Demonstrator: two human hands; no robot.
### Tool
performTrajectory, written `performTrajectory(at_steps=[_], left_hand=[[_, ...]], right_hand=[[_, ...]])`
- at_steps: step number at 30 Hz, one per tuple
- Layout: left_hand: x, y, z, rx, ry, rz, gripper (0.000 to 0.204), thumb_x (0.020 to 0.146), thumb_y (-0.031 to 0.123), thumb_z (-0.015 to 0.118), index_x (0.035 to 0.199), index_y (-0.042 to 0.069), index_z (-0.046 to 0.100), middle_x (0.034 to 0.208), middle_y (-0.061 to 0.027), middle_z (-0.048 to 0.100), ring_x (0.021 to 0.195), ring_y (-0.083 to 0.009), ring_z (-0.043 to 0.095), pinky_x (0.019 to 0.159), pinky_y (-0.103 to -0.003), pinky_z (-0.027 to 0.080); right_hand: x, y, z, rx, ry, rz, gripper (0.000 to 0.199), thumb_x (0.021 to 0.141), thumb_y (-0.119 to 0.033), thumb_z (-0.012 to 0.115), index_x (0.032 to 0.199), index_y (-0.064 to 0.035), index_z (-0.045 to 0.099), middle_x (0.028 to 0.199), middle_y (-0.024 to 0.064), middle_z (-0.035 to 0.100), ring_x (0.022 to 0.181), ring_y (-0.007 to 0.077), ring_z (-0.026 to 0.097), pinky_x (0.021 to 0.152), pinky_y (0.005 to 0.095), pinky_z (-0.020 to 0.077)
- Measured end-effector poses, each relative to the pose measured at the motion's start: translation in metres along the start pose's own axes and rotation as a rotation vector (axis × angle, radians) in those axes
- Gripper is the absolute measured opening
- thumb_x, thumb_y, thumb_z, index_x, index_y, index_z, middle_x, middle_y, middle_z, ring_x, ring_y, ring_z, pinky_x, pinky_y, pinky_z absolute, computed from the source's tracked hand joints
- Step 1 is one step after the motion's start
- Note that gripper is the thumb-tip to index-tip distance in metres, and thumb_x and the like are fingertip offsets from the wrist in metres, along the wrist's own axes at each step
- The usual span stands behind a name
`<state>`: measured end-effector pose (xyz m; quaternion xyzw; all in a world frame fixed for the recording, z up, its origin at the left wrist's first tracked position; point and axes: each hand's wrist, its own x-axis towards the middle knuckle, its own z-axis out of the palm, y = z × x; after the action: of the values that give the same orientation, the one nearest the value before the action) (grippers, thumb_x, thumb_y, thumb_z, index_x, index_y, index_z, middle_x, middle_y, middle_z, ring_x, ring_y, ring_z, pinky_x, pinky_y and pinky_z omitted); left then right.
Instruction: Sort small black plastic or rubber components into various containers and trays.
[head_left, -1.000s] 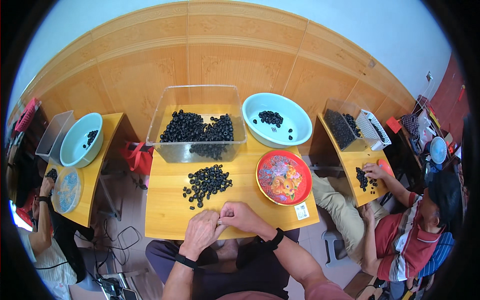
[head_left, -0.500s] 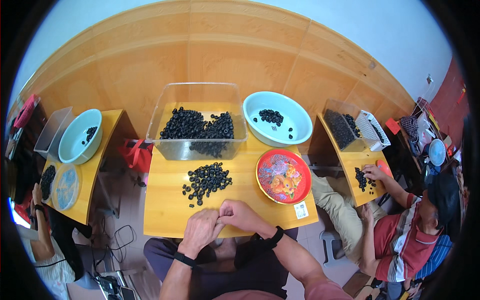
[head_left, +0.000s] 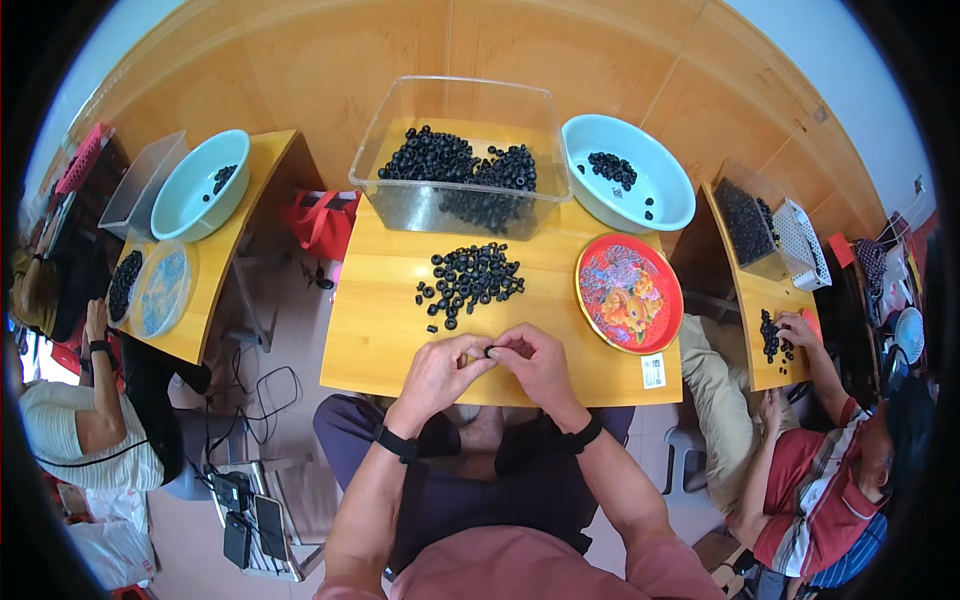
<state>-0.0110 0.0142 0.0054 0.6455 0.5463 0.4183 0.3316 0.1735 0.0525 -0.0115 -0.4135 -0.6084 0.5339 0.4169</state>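
My left hand (head_left: 437, 372) and my right hand (head_left: 537, 366) meet over the front part of the yellow table (head_left: 370, 350). Their fingertips pinch a small black ring-like part (head_left: 490, 352) between them. Beyond the hands lies a loose pile of similar black parts (head_left: 470, 278), short and round, some with a visible hole. A clear plastic bin (head_left: 385, 195) at the back holds many more of them. To the right of my right hand is a red round tray (head_left: 590, 318) with a flower print.
A light blue basin (head_left: 660, 215) with several black parts stands at the back right. Co-workers sit at tables on both sides; the right one's hand (head_left: 797, 328) touches black parts. At the left table are another blue basin (head_left: 205, 215) and a clear round lid (head_left: 165, 290). A red bag (head_left: 322, 225) hangs between tables.
The view has tilted down and shifted left. My hands, earlier bunched together, are now slightly apart with the black part showing between the fingertips.
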Motion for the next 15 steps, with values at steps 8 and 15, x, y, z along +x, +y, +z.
performTrajectory(at_steps=[8,15], left_hand=[[0.003,0.005,-0.001,0.040,-0.040,-0.039,0.025,0.089,0.022,0.080,0.106,0.005,0.077,0.075,-0.0091,0.070,0.060,-0.0177,0.060,0.059,-0.034,0.050],[0.000,0.001,-0.002,0.017,-0.044,-0.048,0.019,0.089,0.017,0.081,0.098,0.002,0.075,0.066,-0.0091,0.062,0.056,-0.0138,0.052,0.054,-0.032,0.044]], right_hand=[[-0.004,-0.003,-0.009,-0.011,-0.025,-0.001,0.008,0.093,-0.002,0.073,0.100,0.0013,0.073,0.087,0.0047,0.075,0.078,0.0072,0.068,0.070,0.0231,0.0540],[0.005,-0.018,-0.014,-0.105,-0.111,0.132,0.010,0.095,-0.007,0.073,0.099,0.0020,0.074,0.082,0.0046,0.074,0.073,0.0076,0.068,0.066,0.0230,0.0537]])
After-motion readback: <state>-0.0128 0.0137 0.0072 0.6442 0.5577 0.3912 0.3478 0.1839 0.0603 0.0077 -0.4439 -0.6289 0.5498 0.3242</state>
